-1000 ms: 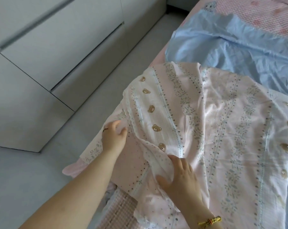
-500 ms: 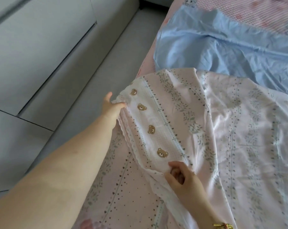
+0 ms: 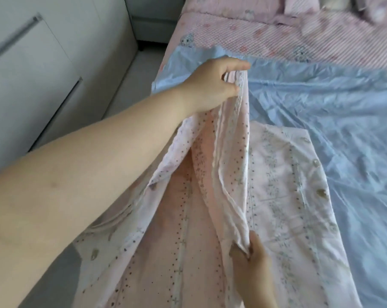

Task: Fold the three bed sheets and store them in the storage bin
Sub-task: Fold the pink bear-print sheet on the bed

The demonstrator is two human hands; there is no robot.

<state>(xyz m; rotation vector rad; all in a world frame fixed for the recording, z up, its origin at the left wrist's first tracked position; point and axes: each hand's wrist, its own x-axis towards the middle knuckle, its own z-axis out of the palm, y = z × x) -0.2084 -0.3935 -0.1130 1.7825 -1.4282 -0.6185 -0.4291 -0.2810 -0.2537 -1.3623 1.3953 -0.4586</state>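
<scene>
We find the pink printed sheet [image 3: 283, 196] across the centre and bottom of the frame, lying flat on the bed at its right part with rows of leaves and small bears. Its left part is drawn up into a long ridge of folds. Our left hand [image 3: 212, 85], at upper centre, pinches the top of that ridge between thumb and curled fingers. Our right hand [image 3: 252, 267], at bottom centre, grips the lower end of the same gathered edge. The cloth runs taut between the two.

Under it and out to the right spreads a creased blue sheet [image 3: 332, 103]. Beyond that, along the top of the frame, we see the pink striped bed cover [image 3: 277, 38]. At the left stand white cabinets [image 3: 32, 74] with long bar handles, and a strip of pale grey floor [image 3: 130, 85] runs between them and the bed.
</scene>
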